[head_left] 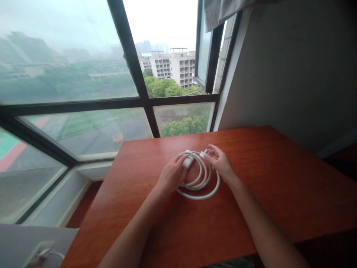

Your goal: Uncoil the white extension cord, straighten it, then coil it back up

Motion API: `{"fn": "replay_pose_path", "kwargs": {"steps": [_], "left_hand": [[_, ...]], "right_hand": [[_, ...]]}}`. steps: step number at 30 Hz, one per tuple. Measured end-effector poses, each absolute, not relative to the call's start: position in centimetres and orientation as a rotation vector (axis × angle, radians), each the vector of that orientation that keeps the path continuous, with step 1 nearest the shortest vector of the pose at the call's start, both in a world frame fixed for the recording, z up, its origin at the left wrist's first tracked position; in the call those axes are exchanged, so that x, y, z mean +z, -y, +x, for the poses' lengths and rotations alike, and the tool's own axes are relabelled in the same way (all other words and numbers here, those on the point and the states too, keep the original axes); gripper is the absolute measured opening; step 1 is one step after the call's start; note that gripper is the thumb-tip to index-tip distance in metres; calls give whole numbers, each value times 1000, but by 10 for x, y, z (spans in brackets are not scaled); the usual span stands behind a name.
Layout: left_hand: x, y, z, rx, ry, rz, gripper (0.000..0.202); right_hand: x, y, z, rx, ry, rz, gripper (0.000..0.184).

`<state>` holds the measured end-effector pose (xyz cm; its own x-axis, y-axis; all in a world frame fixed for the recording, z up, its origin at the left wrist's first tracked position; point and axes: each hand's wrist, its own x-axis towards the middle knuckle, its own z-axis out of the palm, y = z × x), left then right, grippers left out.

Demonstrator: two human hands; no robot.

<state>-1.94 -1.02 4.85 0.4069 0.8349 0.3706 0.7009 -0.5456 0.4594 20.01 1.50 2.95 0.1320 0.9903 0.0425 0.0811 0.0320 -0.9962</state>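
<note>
a white cable (200, 197) is looped in several rounds between the hands, with its lowest loop sagging nearer the viewer than either of them; whether that loop is touched by the surface beneath cannot be told. a white block (188, 160) is gripped by the left hand (173, 173), whose fingers are closed along its left side, so that its far end is left showing beyond them. a small white plug (203, 153) is pinched between the thumb and fingers of the right hand (220, 162), which is otherwise loosely curled. the two hands are held near each other but apart.

beneath both hands, a reddish-brown desk (134, 178) is spread, with bare wood seen on either side. beyond the hands, a dark-framed window (147, 100) is set, and a pane (204, 56) is swung open in its upper right part. pale buildings (182, 67) and green trees (164, 87) are seen through it. a grey curtain (223, 13) is hung above. far to the right of the right hand, a shaded wall (290, 67) is seen; low to the left of the left hand, a wall socket (39, 253) is partly shown.
</note>
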Motion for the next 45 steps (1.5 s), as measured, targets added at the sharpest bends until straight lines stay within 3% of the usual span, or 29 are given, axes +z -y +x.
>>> {"fn": "replay_pose_path", "kwargs": {"steps": [7,16,27,39,45], "left_hand": [[54,-2,-45,974,-1673,2259,29],[56,-8,-69,615,-1583,1894,38],[68,5,-52,316,-1847,2289,29],[70,2,-49,854,-1575,2240,10],[76,3,-44,1175,-1306,1769,18]], "right_hand": [[56,-6,215,1465,1043,-1079,41],[55,-5,225,1605,1051,-979,45],[62,1,226,1678,1164,-789,44],[61,1,223,1716,821,-623,39],[60,-5,220,1745,494,-497,32]]}}
